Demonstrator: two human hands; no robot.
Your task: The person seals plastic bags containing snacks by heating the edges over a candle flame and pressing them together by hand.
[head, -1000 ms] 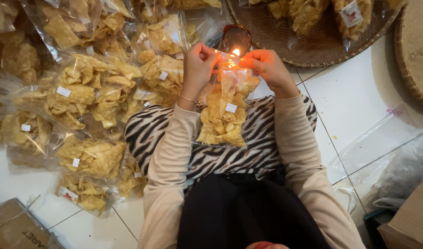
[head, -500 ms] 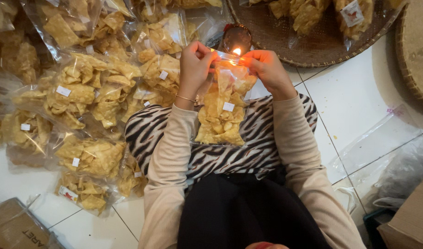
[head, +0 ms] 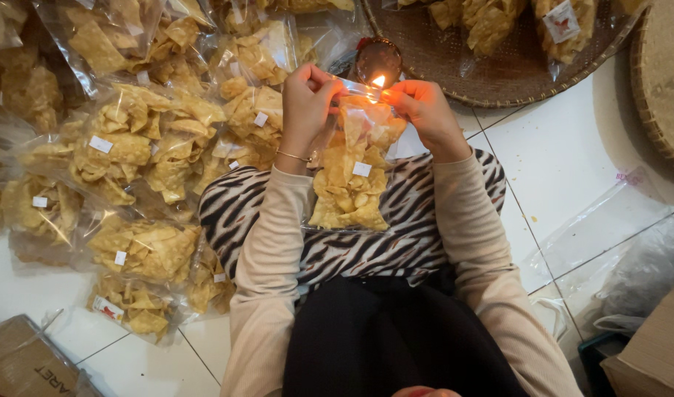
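Head view
Landmark: the small flame [head: 379, 81], burning at the top of a dark round lamp [head: 377, 59] that sits just beyond the hands.
Left hand [head: 305, 103]: just left of the flame, fingers pinched narrowly on the top edge of the clear bag of chips [head: 352, 173].
Right hand [head: 425, 110]: just right of the flame, fingertips lit orange, pinching the same top edge — both grips closed on the plastic.
Bag position: its top strip is stretched between the two hands right at the flame; the body hangs below it, over the striped cloth [head: 366, 228] on the lap.
Bag look: transparent plastic, full of yellow crinkled chips, a small white label near its middle.
Edges and room, left of the flame: a crowded heap of filled bags [head: 142, 154] reaches up to the left forearm — little free space.
Right of the flame: bare white tiled floor [head: 572, 154] with an empty clear bag [head: 594, 228] lying on it.
Beyond the flame: the rim of a woven tray [head: 499, 73], very near the lamp.
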